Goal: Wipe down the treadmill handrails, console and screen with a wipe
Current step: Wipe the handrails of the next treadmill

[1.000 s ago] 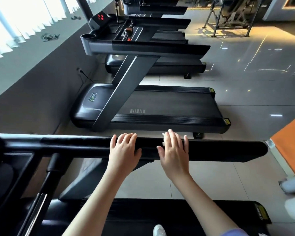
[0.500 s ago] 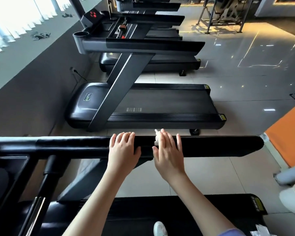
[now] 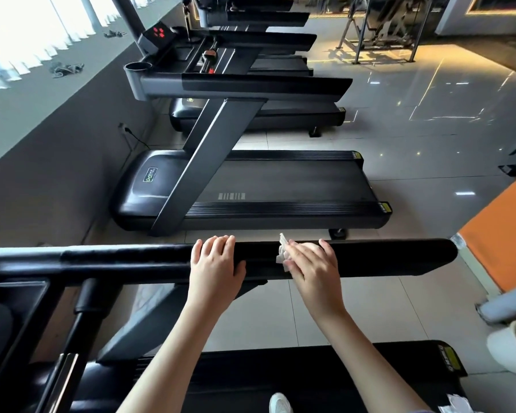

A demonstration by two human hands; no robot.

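Note:
A black padded handrail (image 3: 385, 257) of the treadmill I stand on runs across the view from left to right. My left hand (image 3: 215, 266) rests on top of it near the middle, fingers draped over the far side. My right hand (image 3: 313, 266) lies flat on the rail a little to the right and presses a crumpled white wipe (image 3: 283, 251) against it; the wipe sticks out from under the fingers on the left. The console (image 3: 0, 308) of this treadmill is at the far left, mostly cut off by the frame.
A second treadmill (image 3: 251, 186) stands parallel just beyond the handrail, with more behind it. A grey low wall (image 3: 42, 138) runs along the left. An orange mat (image 3: 501, 234) and a white roll (image 3: 510, 353) lie at the right. My white shoe (image 3: 280, 403) is on the belt.
My right hand with the wipe has slid to the right along the handrail, away from my left hand, which has stayed in place. More of the wipe shows now.

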